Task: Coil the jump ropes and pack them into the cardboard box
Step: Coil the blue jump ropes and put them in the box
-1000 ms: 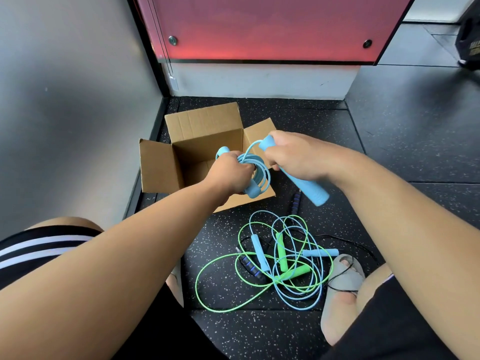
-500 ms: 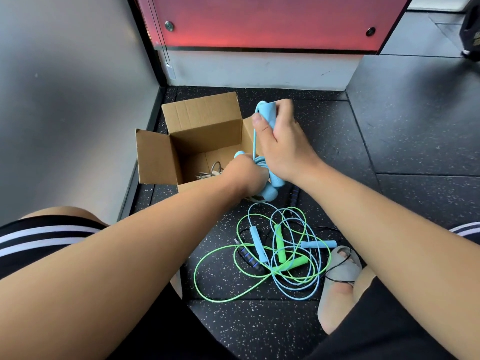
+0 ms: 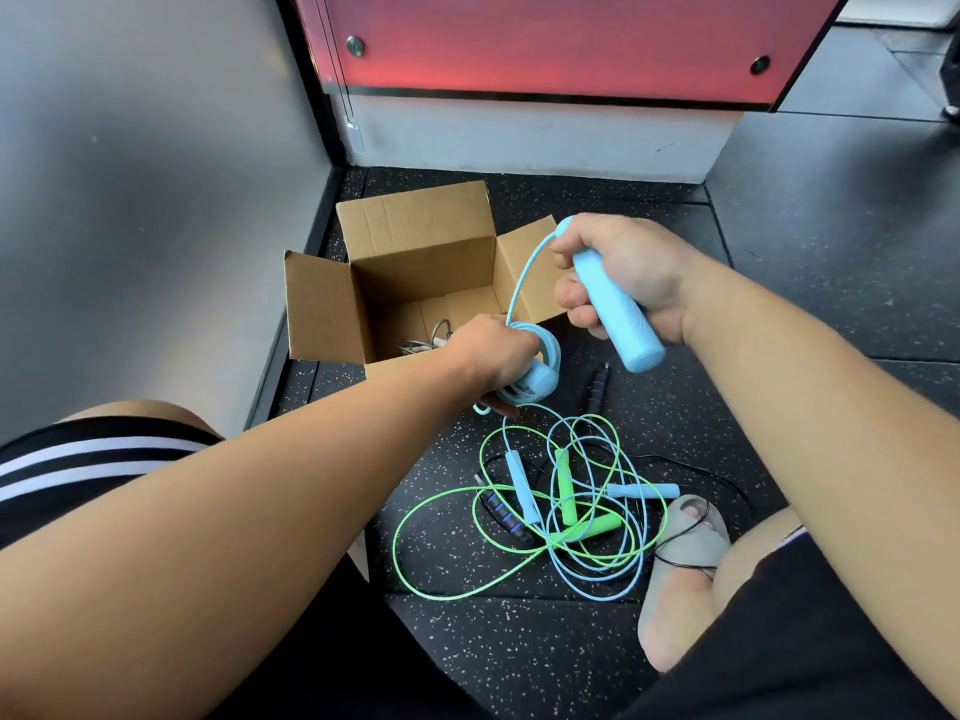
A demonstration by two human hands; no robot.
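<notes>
Hands hold one blue jump rope [image 3: 540, 379] just above the floor, at the near right corner of the cardboard box [image 3: 421, 267]. The right hand [image 3: 623, 272] has all its fingers curled tight around a blue handle [image 3: 618, 314]. The handle tilts, with its round end pointing down and toward the person. A thin blue string [image 3: 520, 285] comes out of the top of that handle and bends down to the left hand [image 3: 493, 356]. The left hand makes a fist around the rest of the rope, which is wound up in small loops. The round end of the other handle pokes out under the fist.

The box sits open on the black dotted floor [image 3: 779, 304], close to the grey wall [image 3: 130, 200], with its flaps standing up and out. Something shiny and metal [image 3: 439, 330] lies inside at the bottom. I cannot tell what it is.

More jump ropes lie in a messy pile [image 3: 613, 558] on the floor, nearer the person than the box. One is bright green [image 3: 566, 485], one is thin and light blue [image 3: 522, 485], and one is black with blue stripes on its handle [image 3: 501, 511]. They cross over each other. Another dark striped handle [image 3: 597, 389] lies between the pile and the right hand.

A foot in a grey slipper [image 3: 685, 543] rests beside the pile, and a thin black string runs over it. A big red panel [image 3: 545, 39] stands behind the box.
</notes>
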